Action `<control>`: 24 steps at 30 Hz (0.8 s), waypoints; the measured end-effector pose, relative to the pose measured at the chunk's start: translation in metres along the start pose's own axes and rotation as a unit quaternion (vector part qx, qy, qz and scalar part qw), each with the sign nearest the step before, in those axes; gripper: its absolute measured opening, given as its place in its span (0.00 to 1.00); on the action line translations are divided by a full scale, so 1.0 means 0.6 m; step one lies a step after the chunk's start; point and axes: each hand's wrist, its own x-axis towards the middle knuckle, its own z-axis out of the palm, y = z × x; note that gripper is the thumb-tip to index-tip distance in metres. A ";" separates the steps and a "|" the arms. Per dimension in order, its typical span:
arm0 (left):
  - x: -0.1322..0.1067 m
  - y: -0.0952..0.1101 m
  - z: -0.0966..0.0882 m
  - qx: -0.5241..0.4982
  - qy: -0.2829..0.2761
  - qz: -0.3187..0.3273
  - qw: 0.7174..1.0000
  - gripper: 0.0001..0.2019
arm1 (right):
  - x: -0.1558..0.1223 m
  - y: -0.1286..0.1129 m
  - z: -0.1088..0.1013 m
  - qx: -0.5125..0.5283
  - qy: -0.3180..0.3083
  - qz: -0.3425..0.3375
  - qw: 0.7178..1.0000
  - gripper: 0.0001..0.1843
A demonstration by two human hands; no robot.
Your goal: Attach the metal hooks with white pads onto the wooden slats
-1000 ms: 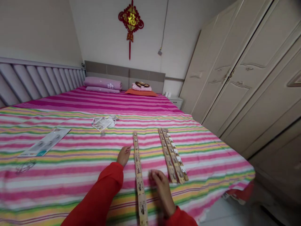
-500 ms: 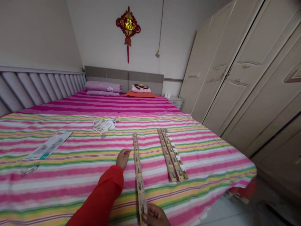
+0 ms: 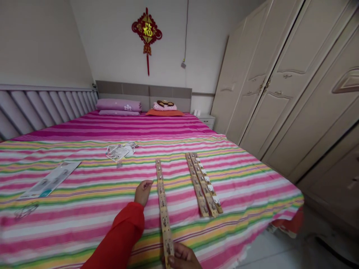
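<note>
A long, narrow wooden strip [image 3: 162, 203] with a row of small metal clips lies lengthwise on the striped bedsheet. My right hand [image 3: 184, 257] grips its near end, thumb on top. Just left of the strip, my left hand [image 3: 143, 192] is closed in a pinch, its fingertips close to the strip's edge; whatever they hold is too small to make out. To the right, several similar strips [image 3: 198, 185] lie side by side, the rightmost bearing white round pieces [image 3: 207, 179].
Farther back lies a pile of white cards or packets [image 3: 120, 151]. At left are a clear flat package [image 3: 52, 180] and a thin tangled loop [image 3: 26, 210]. Folded bedding [image 3: 119, 105] rests by the headboard [image 3: 171, 95]; a wardrobe [image 3: 252, 89] stands along the right.
My view has turned slightly right, so things sit a little farther left. Both hands keep nearly the same places by the strip.
</note>
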 end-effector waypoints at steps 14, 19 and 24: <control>-0.004 0.000 0.000 0.004 0.009 0.012 1.000 0.14 | 0.031 -0.095 -0.016 -0.033 0.110 -0.072 0.991 0.15; -0.007 0.001 -0.003 0.011 0.006 0.025 1.000 0.15 | 0.025 -0.113 -0.027 -0.019 0.141 -0.078 0.987 0.14; -0.006 0.002 -0.004 0.027 0.007 0.034 0.999 0.16 | 0.008 -0.120 -0.032 0.019 0.167 -0.074 0.983 0.14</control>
